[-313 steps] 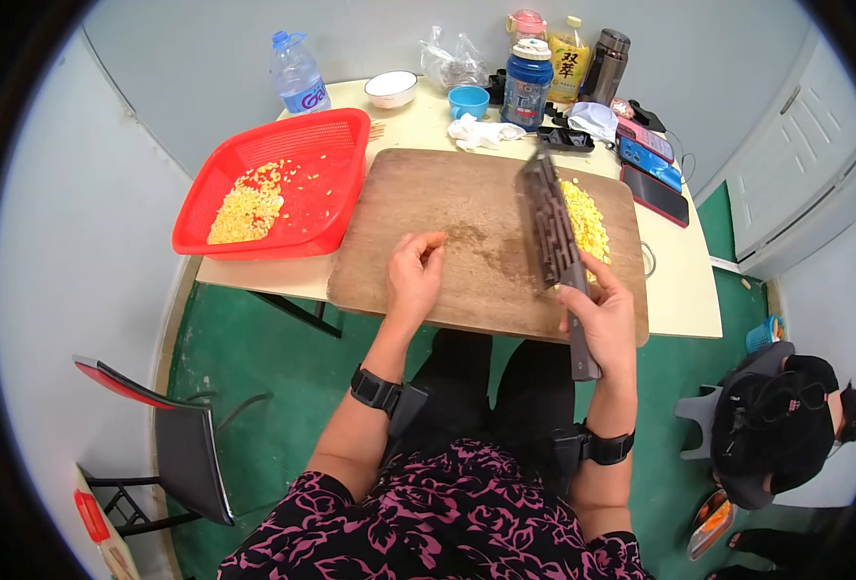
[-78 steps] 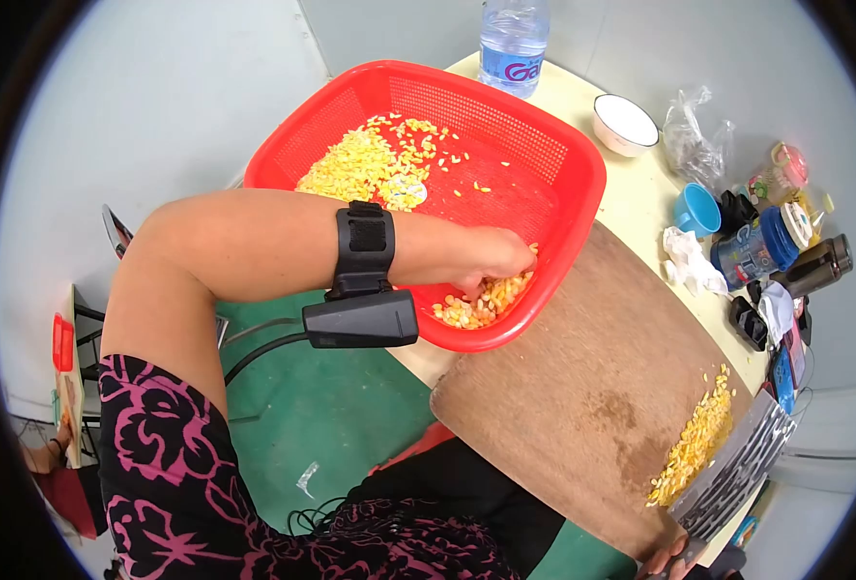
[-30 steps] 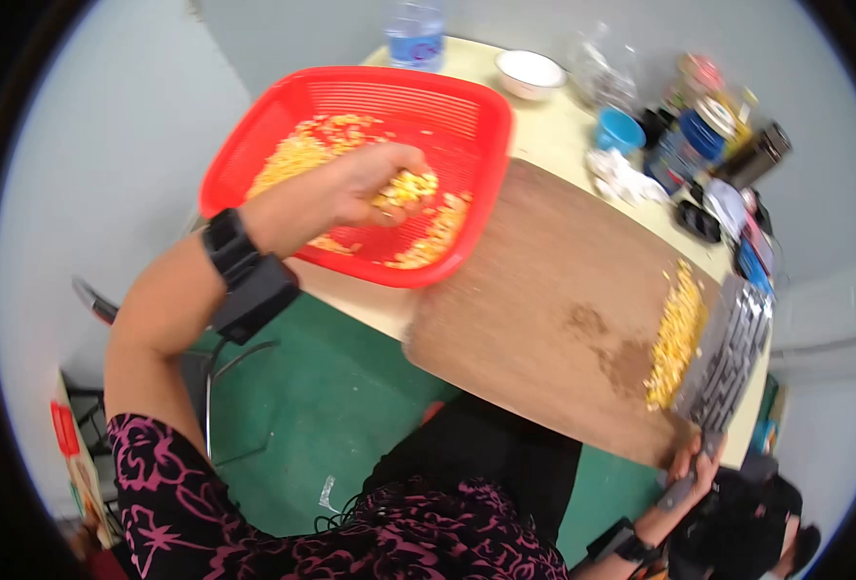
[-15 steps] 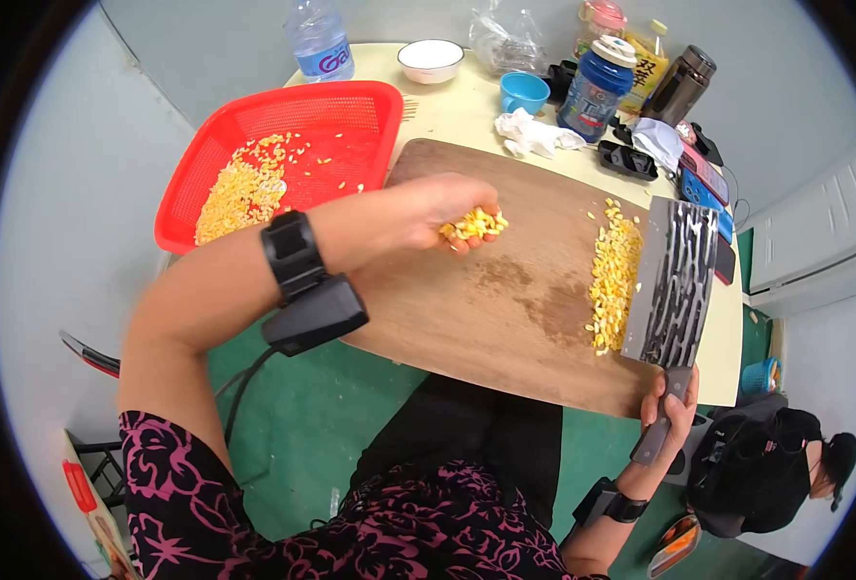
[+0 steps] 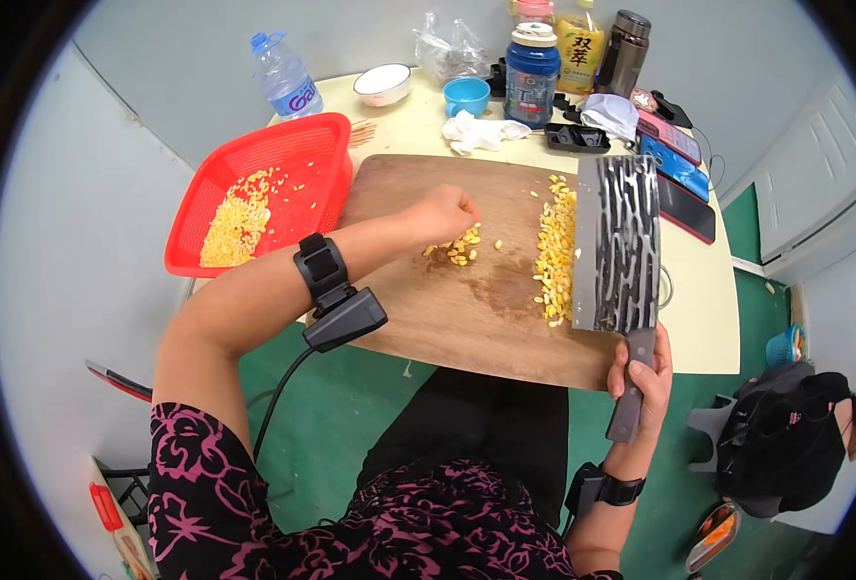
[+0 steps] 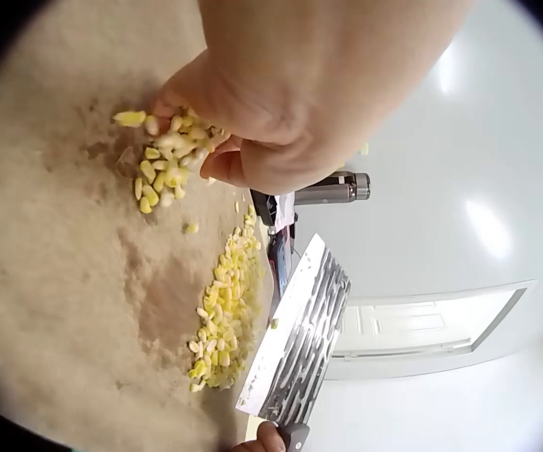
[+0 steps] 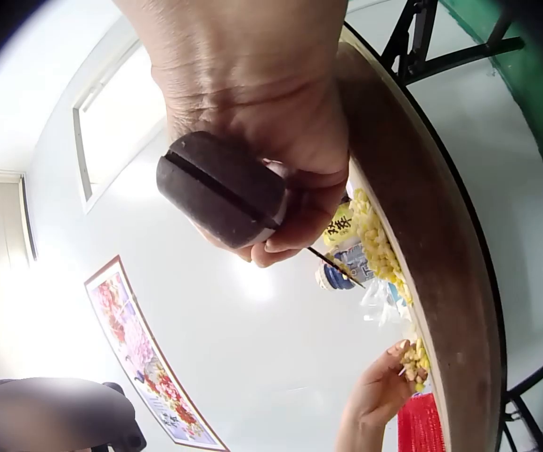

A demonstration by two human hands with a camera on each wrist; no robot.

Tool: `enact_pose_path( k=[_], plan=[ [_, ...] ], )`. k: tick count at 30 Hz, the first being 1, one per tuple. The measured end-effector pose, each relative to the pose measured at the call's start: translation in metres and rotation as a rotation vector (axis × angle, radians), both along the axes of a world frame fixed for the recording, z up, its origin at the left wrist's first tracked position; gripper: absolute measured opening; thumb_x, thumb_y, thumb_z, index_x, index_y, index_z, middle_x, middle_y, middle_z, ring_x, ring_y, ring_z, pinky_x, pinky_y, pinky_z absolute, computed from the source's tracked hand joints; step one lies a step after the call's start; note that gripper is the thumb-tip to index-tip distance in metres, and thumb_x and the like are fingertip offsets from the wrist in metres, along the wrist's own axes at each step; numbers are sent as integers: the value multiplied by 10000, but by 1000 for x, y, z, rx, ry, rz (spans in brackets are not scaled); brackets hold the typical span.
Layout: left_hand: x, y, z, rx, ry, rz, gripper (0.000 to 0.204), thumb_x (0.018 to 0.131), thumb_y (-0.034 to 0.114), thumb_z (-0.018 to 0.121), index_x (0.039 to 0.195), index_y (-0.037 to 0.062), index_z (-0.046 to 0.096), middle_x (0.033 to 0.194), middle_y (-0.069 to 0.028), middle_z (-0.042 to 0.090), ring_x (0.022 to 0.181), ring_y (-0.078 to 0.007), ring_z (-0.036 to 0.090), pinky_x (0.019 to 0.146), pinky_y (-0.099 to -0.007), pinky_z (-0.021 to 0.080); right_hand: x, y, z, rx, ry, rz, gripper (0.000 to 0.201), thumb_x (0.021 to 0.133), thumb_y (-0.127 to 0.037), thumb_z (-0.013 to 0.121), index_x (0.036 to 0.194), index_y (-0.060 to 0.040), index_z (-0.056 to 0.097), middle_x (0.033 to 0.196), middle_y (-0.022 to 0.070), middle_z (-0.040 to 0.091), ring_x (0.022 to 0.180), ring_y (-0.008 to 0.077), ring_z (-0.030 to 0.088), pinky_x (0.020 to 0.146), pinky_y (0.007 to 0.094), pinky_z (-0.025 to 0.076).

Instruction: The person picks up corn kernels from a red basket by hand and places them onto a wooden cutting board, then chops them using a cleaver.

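Note:
My left hand [image 5: 439, 215] is low over the wooden board [image 5: 399, 300], fingers curled round yellow corn kernels [image 5: 462, 253]; part of this small heap lies on the board beneath. In the left wrist view, kernels [image 6: 172, 160] show between the thumb and fingers of the left hand [image 6: 281, 104]. A long pile of kernels [image 5: 555, 256] lies on the board's right side. Beside it, my right hand [image 5: 645, 382] grips the handle of a cleaver [image 5: 626, 242], its broad blade facing up towards the head camera. The right wrist view shows the handle end [image 7: 219, 188] in the right hand [image 7: 252, 113].
A red basket [image 5: 307, 193] with kernels stands left of the board. Behind are a water bottle [image 5: 288, 82], a white bowl [image 5: 382, 85], a blue cup [image 5: 466, 96], tissue, jars and bottles. Phones [image 5: 687, 208] lie at the right. A person [image 5: 785, 435] sits at the lower right.
My left hand has carried kernels from the basket to the board, where some now lie under it. The right hand has kept hold of the cleaver at the long pile's right.

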State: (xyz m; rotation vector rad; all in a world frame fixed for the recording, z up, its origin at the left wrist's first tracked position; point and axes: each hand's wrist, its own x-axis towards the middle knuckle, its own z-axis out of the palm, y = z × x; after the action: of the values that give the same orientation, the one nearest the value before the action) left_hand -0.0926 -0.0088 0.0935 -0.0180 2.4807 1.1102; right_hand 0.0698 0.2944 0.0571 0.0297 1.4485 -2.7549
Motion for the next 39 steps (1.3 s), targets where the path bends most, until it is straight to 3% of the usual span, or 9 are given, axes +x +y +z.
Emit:
enact_pose_path(
  k=[5,8,14,17,20,23,26,32,39],
  plan=[
    [4,2,7,-171,102,-128,170,787,66,554,902,7,665,801,-108,659,736,-183,619,638,-326,485,-1,-1,-2,-43,3,-7,646,747,-41,601,1347,10,366,835,142,553,499,149,526,447,234,449],
    [14,10,23,-600,243,-265,192,764,95,568,902,64,699,870,-172,680,857,-309,651,748,-421,509,-2,-1,-1,-51,19,3,631,756,-44,600,1338,14,366,835,137,555,505,150,532,450,238,458],
    [-3,17,25,-600,524,-317,165,764,118,561,839,55,693,865,-183,673,871,-344,644,744,-447,503,-1,1,0,-70,14,-6,632,753,-43,599,1337,13,366,834,132,557,508,149,535,449,244,462],
    [-31,28,21,-559,565,-229,248,790,151,576,988,48,685,934,-200,669,877,-339,641,772,-413,500,0,-1,-3,-86,21,-24,635,758,-43,590,1349,2,360,831,140,549,511,156,538,449,248,465],
    [-45,33,38,-631,319,-383,260,823,154,537,1011,52,684,939,-188,675,879,-331,641,779,-398,500,-1,4,-8,-123,25,-32,643,762,-41,584,1359,-17,345,835,149,536,510,164,536,444,254,463],
    [-45,26,51,-657,72,-799,280,837,165,520,1038,59,683,940,-164,685,880,-306,647,787,-381,498,-2,2,-6,-132,-3,-67,622,761,-39,586,1337,-18,353,834,147,533,504,163,532,437,253,458],
    [-37,17,50,-690,45,-877,281,835,174,525,1035,65,690,933,-145,693,880,-277,651,792,-365,496,-2,-2,-9,-165,-22,-104,606,757,-48,593,1314,-18,358,824,144,531,497,159,530,431,251,454],
    [-58,20,55,-561,226,-518,218,826,152,559,962,54,698,928,-147,688,874,-283,647,760,-378,502,0,-3,-6,-129,-52,-132,638,735,-52,595,1319,-16,341,819,149,528,482,165,520,415,255,436],
    [-138,46,5,-640,534,-428,170,764,51,607,903,42,704,908,-139,685,898,-298,644,762,-390,507,0,13,-5,-169,-98,-268,693,723,-53,594,1356,-38,311,805,149,520,468,183,509,407,278,427]
  ],
)
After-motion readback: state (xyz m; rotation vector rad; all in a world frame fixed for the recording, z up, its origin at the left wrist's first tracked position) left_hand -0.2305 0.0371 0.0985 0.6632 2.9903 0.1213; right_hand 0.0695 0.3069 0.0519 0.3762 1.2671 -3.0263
